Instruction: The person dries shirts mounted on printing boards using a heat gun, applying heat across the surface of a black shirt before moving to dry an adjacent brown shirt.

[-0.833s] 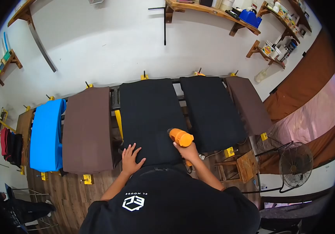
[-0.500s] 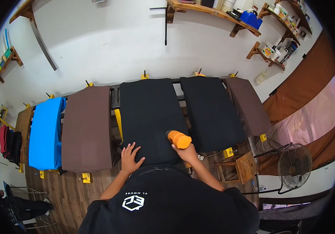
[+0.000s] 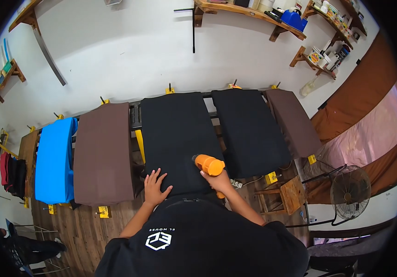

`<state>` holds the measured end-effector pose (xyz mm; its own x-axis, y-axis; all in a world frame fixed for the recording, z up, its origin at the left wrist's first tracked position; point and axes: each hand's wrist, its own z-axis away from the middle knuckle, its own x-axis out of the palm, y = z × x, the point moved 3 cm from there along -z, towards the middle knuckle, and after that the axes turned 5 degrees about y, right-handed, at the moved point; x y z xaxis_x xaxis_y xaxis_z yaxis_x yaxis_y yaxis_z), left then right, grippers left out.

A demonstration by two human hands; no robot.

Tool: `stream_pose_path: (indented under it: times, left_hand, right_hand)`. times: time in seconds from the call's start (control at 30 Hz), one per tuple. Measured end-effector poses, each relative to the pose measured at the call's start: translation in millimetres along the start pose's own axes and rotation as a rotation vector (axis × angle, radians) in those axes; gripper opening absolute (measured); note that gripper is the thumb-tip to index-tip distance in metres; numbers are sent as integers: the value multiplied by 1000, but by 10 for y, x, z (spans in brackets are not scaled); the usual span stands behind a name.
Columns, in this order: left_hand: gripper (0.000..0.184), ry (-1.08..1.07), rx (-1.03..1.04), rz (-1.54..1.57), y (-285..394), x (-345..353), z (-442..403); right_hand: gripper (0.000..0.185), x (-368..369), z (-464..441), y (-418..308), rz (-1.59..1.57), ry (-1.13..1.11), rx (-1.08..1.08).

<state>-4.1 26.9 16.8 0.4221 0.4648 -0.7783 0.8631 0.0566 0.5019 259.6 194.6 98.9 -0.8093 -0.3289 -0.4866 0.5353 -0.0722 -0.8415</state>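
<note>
An orange heat gun [image 3: 210,165] with a dark nozzle is gripped by its handle in my right hand [image 3: 220,183]. It hovers over the near part of a black garment [image 3: 175,124] stretched flat on a board, its nozzle pointing to the far left. My left hand [image 3: 155,187] lies flat with fingers spread on the near left corner of that garment. A brown garment [image 3: 103,152] covers the board to the left, and another black garment [image 3: 249,131] covers the one to the right.
Farther out are a bright blue garment [image 3: 54,161] and a second brown garment [image 3: 293,122] on boards. Yellow brackets [image 3: 104,212] line the rack. A wooden stool [image 3: 291,196] and a standing fan [image 3: 351,191] are at the right. Another person's legs [image 3: 41,244] show at lower left.
The heat gun and my right hand have shifted slightly left, and the gun's handle now shows below my hand. My left hand stays on the garment. The view has tilted a little.
</note>
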Motion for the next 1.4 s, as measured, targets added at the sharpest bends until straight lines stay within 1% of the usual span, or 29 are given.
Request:
stream_pose_path:
  times: [0.03,0.1,0.13,0.17,0.23,0.3,0.37,0.43,0.5,0.53,0.6,0.63,0.7,0.73,0.77,0.83,0.87,0.93,0.97,1.0,1.07,1.1,1.17,1.2,1.23,1.27,1.3,1.33,1.4]
  left_hand:
    - [62,5,1,-3,-6,-1,4]
    - [62,9,1,2,-10,-7,13]
    - [62,14,4,5,-12,-6,6]
    - [62,15,5,10,-6,-10,3]
    - [62,21,7,-1,5,-29,0]
    - [62,21,9,3,3,-31,-4]
    - [62,22,5,3,8,-26,0]
    - [61,10,-8,21,-1,-22,5]
    - [61,15,-10,20,-15,-9,6]
    - [61,17,-8,21,-18,-5,12]
    - [61,21,-9,20,-19,-2,20]
    - [61,24,-5,24,-19,0,15]
    - [61,24,-3,19,-26,7,16]
    - [61,22,-1,16,-30,9,18]
    - [61,21,1,15,-32,7,17]
    - [61,17,2,8,-35,8,8]
    - [61,17,6,9,-35,9,6]
    - [62,24,9,0,-38,11,6]
    - [62,23,15,3,-41,14,-4]
    - [62,22,15,0,-47,16,-4]
    - [62,17,11,-1,-45,24,11]
    - [62,17,9,-5,-46,25,8]
    - [61,20,5,-7,-49,26,12]
    - [62,13,2,-1,-56,32,14]
    - [63,7,-1,4,-66,37,13]
    - [63,9,-2,4,-74,37,12]
    - [63,7,-3,6,-79,41,15]
    - [63,5,-3,8,-79,47,19]
    - [62,16,1,6,-61,36,16]
  right_hand:
    - [53,-60,-10,67,3,1,0]
    - [53,-251,39,-6,81,100,-157]
    - [52,-241,-47,229,-51,93,-17]
    - [52,-302,-24,185,-48,97,-17]
    - [53,-430,42,52,140,158,-136]
    - [53,-421,30,155,94,189,-134]
    - [54,-382,38,146,76,166,-119]
    - [51,-323,86,15,137,125,-155]
    - [47,-171,63,8,23,54,-23]
    - [49,-147,98,-49,76,48,-157]
    - [51,-3,79,-97,149,0,-264]
    - [51,72,57,-60,63,-82,-61]
    - [51,145,125,-240,61,-34,-241]
    - [53,208,59,-151,161,-101,-289]
    - [53,190,72,-247,158,-99,-289]
    - [58,175,117,-385,57,-309,177]
    - [58,186,107,-299,54,-305,177]
    - [59,154,74,-182,107,-62,-287]
    - [48,36,144,-373,28,-174,153]
    - [48,34,118,-269,28,-170,155]
    - [50,-81,88,-144,84,95,-258]
    - [52,-143,87,-88,99,120,-203]
    - [54,-255,26,34,-30,-80,305]
    - [53,-285,16,103,-3,70,33]
    - [53,-268,-14,228,-1,70,30]
    - [53,-275,-27,248,50,140,-124]
    - [53,-309,33,25,101,210,-278]
    - [54,-325,54,-9,27,-35,259]
    - [47,-260,130,-117,156,70,-116]
